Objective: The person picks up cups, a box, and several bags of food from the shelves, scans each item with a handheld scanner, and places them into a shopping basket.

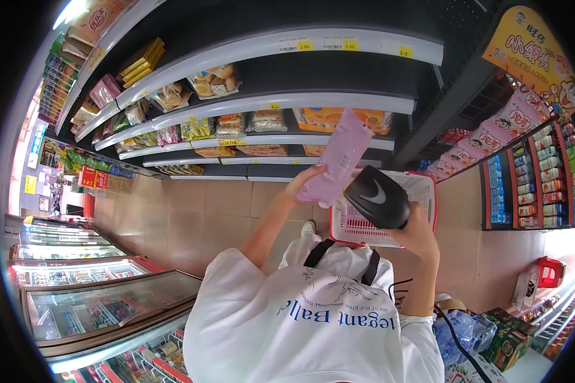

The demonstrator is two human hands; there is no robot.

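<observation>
While a pink pack [340, 156] is gripped by the left hand [304, 181] near the left rim of the basket [424, 195], the right hand [418, 233] clasps a scanner [378, 195] above the basket, with shelves [338, 100] beyond it and freezers [108, 309] to its left

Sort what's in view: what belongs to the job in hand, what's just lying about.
Job in hand:
- pink packet, in the left grip
- black scanner, in the right grip
- probably the basket below

Just about:
- bagged buns
- yellow sign
- freezer lid
</observation>
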